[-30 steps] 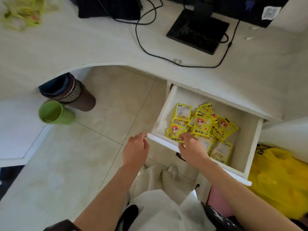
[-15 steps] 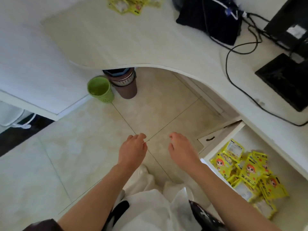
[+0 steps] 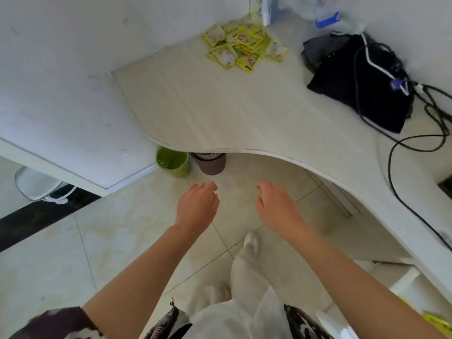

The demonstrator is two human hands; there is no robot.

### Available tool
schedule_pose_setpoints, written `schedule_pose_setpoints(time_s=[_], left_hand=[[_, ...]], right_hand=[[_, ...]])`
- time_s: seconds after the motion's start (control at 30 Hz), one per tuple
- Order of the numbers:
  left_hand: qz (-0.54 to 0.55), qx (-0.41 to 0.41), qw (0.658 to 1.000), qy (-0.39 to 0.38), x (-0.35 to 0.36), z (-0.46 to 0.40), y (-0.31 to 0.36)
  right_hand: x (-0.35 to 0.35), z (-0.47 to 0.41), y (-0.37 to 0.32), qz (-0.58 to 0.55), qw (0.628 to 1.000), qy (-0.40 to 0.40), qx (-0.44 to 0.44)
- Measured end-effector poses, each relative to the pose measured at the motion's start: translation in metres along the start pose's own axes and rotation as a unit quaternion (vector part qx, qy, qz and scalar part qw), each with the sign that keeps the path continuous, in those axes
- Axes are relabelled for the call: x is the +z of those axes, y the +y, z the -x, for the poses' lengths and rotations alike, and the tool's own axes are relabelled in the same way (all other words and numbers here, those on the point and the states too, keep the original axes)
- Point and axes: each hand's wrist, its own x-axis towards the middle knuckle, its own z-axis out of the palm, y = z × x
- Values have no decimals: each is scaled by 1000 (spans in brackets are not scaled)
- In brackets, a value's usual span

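Observation:
My left hand (image 3: 197, 205) and my right hand (image 3: 276, 206) hang side by side over the tiled floor, below the curved edge of the white desk (image 3: 244, 113). Both hold nothing and their fingers are loosely curled. A heap of yellow snack packets (image 3: 244, 48) lies at the far side of the desk, well beyond both hands. The open white drawer (image 3: 406, 280) shows only at the lower right edge, with a bit of a yellow packet (image 3: 437, 322) in it.
A green mesh bin (image 3: 173, 165) and a brown bin (image 3: 211, 163) stand on the floor under the desk edge. A black bag (image 3: 362, 89) with cables (image 3: 396, 152) lies at the desk's right. My pale trouser leg (image 3: 247, 272) is below.
My view has swung left and up, away from the drawer towards the desk corner. Both hands left the drawer front and now hang free over the floor.

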Motion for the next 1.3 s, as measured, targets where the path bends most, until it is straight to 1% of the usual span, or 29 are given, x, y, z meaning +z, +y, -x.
schedule_pose_setpoints(time_s=[0.13, 0.3, 0.4, 0.6, 0.7, 0.9, 1.1, 1.2, 1.3], left_hand=[[13, -18, 999, 24, -19, -62, 6], [34, -60, 997, 35, -30, -131, 14], [38, -66, 996, 39, -33, -165, 15], [31, -76, 996, 37, -42, -240, 14], [30, -68, 996, 39, -47, -281, 11], [34, -52, 998, 11, -60, -369, 0], [39, -54, 997, -35, -66, -438, -16], [47, -68, 995, -56, -65, -469, -20], [77, -101, 989, -77, -63, -498, -19]], right_hand=[[-20, -65, 1, 14, 1000, 8, -12], [-55, -138, 5, 42, 998, -9, -50], [-77, -179, 9, 58, 996, -25, -64], [-110, -257, 17, 63, 996, -21, -60], [-121, -294, 20, 64, 997, -16, -51], [-138, -370, 20, 61, 998, -7, -15], [-147, -430, 21, 38, 999, -3, 32], [-151, -454, 26, 38, 998, -13, 50], [-155, -478, 31, 43, 997, -22, 61]])
